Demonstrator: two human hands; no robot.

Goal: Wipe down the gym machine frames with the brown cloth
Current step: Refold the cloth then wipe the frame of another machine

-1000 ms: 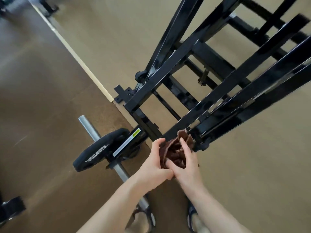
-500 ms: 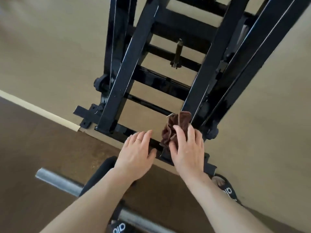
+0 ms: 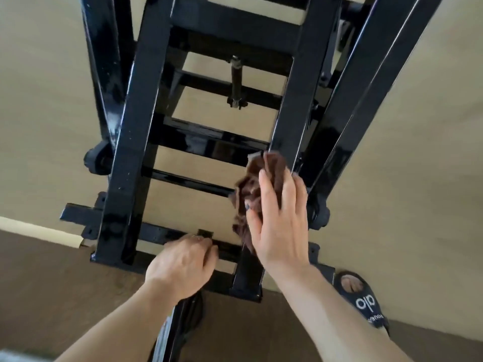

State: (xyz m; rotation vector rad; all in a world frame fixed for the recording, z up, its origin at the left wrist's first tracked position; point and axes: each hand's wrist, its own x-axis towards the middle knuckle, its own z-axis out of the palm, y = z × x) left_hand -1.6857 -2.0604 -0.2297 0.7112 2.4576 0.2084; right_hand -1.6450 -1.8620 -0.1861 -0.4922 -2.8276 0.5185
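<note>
Because the person stands right at the foot of the machine, the nearest thing is one sandalled foot (image 3: 364,304), just to the near right of the black frame (image 3: 136,158); no second foot shows. Two bare hands work above the frame's base. The left hand (image 3: 183,265) rests on the low cross-member at the frame's near end, its fingers curled over the bar, probably to steady the body while leaning in; whether it grips tightly cannot be told. The right hand (image 3: 277,218) presses the brown cloth (image 3: 257,184) against the frame's right-hand upright, just above the base, fingers spread apart and laid flat over the bunched fabric, with the thumb tucked into its folds. That flat press suits a wiping stroke along the rail, and the bunching gives the palm a thick pad. There is one cloth. Farther up the frame, two broad sloping rails run away from the base, joined by several cross bars, roughly four, though blur makes the count unsure. One small pin or bolt (image 3: 236,82) hangs at the middle of a far bar.
</note>
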